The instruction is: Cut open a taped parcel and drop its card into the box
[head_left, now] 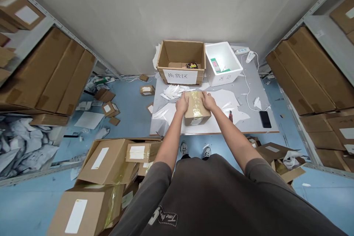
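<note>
A taped cardboard box rests at the front of the table, on white paper. Shiny clear tape runs down its top and front. My left hand grips its left side, and my right hand grips its right side near the back. Some fingertips are hidden against the cardboard. Right of the box lies a red and black tool, too small to name. Behind my left hand is a pile of white paper strips.
An open carton and a white foam box stand at the table's back. A phone lies at the right corner, near a white cable. Stacked parcels crowd my left; shelves with large cartons flank both sides.
</note>
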`<move>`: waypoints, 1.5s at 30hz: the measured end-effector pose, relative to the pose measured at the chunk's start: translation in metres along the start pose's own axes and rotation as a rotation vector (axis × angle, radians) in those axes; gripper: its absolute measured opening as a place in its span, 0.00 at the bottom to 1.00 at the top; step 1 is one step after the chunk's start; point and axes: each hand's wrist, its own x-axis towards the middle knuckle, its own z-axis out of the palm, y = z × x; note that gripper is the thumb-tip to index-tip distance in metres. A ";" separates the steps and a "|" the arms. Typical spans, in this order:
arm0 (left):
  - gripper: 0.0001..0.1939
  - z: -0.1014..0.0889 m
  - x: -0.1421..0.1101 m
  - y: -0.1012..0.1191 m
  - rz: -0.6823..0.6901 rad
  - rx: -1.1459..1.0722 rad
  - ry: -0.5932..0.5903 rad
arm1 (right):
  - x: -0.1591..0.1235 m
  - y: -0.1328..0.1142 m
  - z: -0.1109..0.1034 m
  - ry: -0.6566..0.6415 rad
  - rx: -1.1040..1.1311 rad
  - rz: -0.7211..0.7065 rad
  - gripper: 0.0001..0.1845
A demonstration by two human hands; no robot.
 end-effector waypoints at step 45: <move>0.50 0.115 -0.091 -0.085 0.279 -0.085 -0.122 | -0.108 0.108 0.120 -0.099 0.184 -0.171 0.56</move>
